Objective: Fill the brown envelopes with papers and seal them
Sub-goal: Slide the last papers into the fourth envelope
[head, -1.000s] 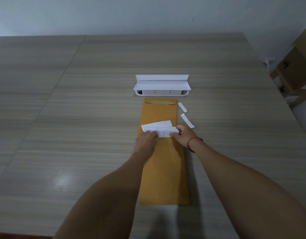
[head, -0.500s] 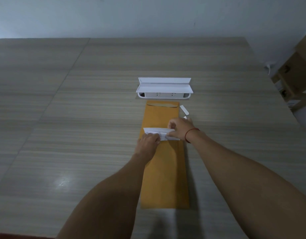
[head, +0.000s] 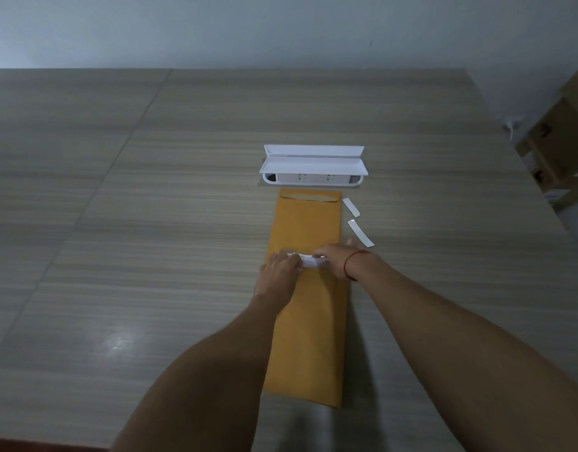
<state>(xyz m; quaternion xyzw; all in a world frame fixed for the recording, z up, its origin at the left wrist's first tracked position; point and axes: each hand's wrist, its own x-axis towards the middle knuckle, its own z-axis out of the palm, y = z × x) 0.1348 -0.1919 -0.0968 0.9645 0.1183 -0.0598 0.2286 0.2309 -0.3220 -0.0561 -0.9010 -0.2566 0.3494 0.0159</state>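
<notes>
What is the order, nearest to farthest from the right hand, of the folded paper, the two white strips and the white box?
1. Folded paper, held by the right hand.
2. Nearer white strip, just beyond the hand.
3. Farther white strip, right of the envelope flap.
4. White box, beyond the envelope.

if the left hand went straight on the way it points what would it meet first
Probably the white plastic box with its lid open beyond the brown paper envelope; the left hand, pinching the folded white paper, points that way along bare envelope. Depth is unclear.

envelope (head: 308, 223): orange-brown | paper (head: 308, 261): white | table (head: 150, 223): grey-brown woodgrain stripes
</notes>
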